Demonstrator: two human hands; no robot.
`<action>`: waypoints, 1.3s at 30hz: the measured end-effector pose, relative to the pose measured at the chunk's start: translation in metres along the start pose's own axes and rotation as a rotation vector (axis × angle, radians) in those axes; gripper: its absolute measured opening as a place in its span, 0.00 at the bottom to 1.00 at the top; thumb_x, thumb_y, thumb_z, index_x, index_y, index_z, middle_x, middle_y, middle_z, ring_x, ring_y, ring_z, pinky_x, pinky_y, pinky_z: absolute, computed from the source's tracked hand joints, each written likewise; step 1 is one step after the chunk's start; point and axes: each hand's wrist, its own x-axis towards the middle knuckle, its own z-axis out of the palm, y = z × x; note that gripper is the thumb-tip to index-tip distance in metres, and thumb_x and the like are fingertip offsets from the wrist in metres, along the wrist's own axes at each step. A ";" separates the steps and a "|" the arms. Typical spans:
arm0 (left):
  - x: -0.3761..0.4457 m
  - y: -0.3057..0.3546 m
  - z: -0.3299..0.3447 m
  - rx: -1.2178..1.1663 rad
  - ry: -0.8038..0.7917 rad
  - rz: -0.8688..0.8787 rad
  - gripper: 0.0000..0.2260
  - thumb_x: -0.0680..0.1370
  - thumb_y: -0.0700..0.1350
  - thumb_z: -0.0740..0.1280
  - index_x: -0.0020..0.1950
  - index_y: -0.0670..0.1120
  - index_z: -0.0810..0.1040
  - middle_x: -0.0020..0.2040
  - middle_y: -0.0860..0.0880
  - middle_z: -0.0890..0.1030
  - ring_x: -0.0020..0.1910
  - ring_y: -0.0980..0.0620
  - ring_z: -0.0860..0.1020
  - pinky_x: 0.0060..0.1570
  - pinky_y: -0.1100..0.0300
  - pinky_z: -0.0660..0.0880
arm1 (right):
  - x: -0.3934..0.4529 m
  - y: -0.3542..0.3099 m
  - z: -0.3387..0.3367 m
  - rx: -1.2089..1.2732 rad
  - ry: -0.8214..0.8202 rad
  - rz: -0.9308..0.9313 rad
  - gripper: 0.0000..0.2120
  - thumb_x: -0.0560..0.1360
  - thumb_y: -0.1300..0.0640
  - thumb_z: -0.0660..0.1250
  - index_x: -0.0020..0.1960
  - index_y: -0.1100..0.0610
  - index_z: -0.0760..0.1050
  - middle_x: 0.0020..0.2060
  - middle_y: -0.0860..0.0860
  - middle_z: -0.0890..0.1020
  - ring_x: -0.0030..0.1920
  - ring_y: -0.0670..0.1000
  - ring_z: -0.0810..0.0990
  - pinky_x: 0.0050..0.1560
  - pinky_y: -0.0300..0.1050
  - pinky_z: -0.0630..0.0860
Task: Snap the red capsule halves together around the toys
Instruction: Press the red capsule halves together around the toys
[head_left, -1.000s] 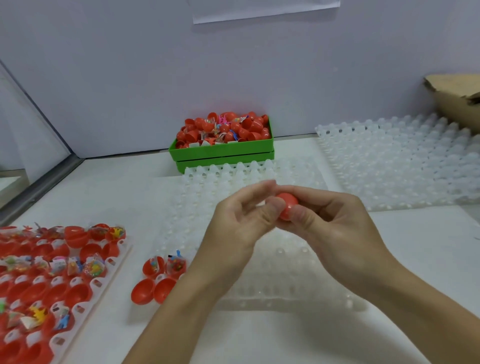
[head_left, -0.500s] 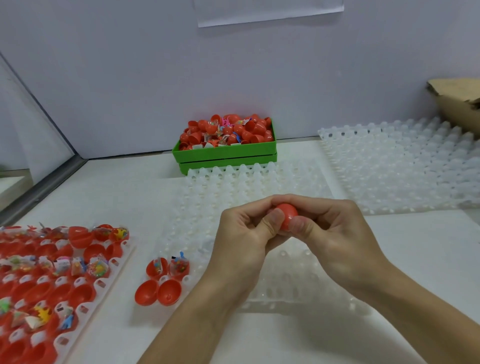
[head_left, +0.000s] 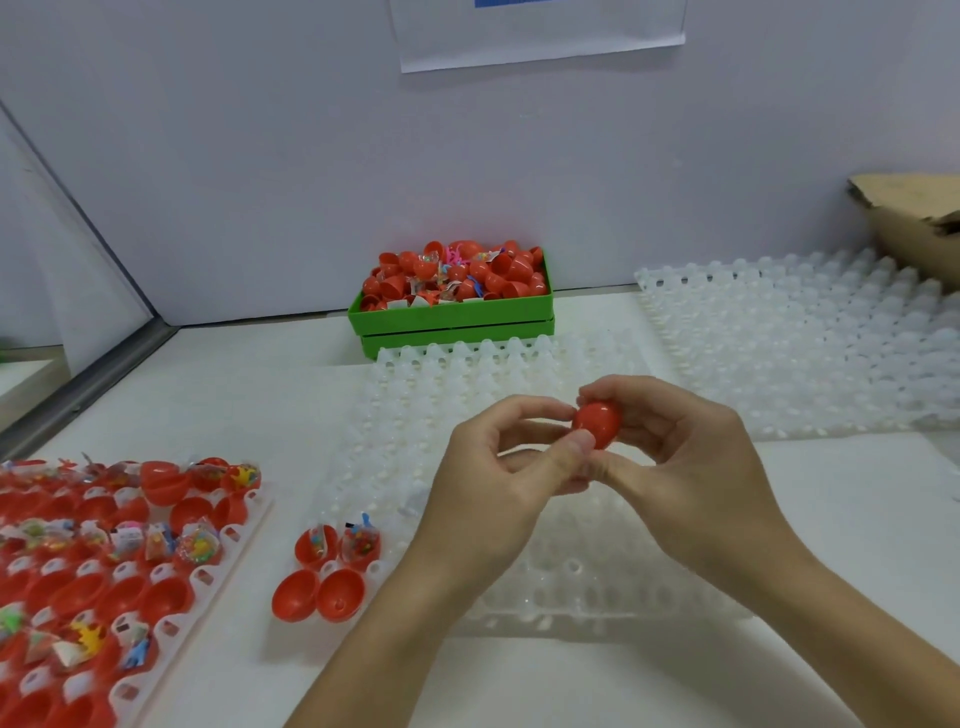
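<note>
Both hands are meeting above the clear tray (head_left: 597, 587): the left hand (head_left: 498, 483) and right hand (head_left: 691, 467) are pinching one red capsule (head_left: 597, 423) between curled fingertips. At twelve o'clock, a green bin (head_left: 452, 317) is sitting heaped with red halves and toys.

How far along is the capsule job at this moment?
Done: none visibly finished and set down. In hand: both the left hand and right hand pinch one red capsule, seemingly closed. Left: four loose halves and the filled tray.
</note>
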 end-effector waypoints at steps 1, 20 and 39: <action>0.000 -0.001 0.000 -0.003 0.003 -0.005 0.07 0.76 0.39 0.72 0.53 0.44 0.81 0.45 0.46 0.86 0.42 0.49 0.86 0.44 0.60 0.82 | -0.001 0.001 0.001 -0.033 -0.011 -0.021 0.21 0.64 0.64 0.80 0.54 0.50 0.82 0.46 0.46 0.86 0.50 0.46 0.85 0.53 0.38 0.80; 0.000 -0.005 0.000 0.117 0.144 0.091 0.12 0.75 0.30 0.70 0.45 0.48 0.84 0.39 0.52 0.85 0.36 0.51 0.85 0.40 0.65 0.80 | -0.003 0.002 0.001 -0.014 0.086 -0.026 0.23 0.69 0.76 0.72 0.43 0.47 0.85 0.35 0.45 0.87 0.39 0.44 0.86 0.44 0.32 0.80; 0.002 0.001 -0.003 0.051 0.132 0.186 0.06 0.76 0.42 0.71 0.52 0.49 0.81 0.48 0.53 0.84 0.49 0.54 0.82 0.43 0.67 0.78 | 0.000 -0.009 0.002 0.379 -0.117 0.279 0.10 0.76 0.57 0.66 0.48 0.57 0.86 0.41 0.58 0.87 0.41 0.56 0.87 0.41 0.39 0.81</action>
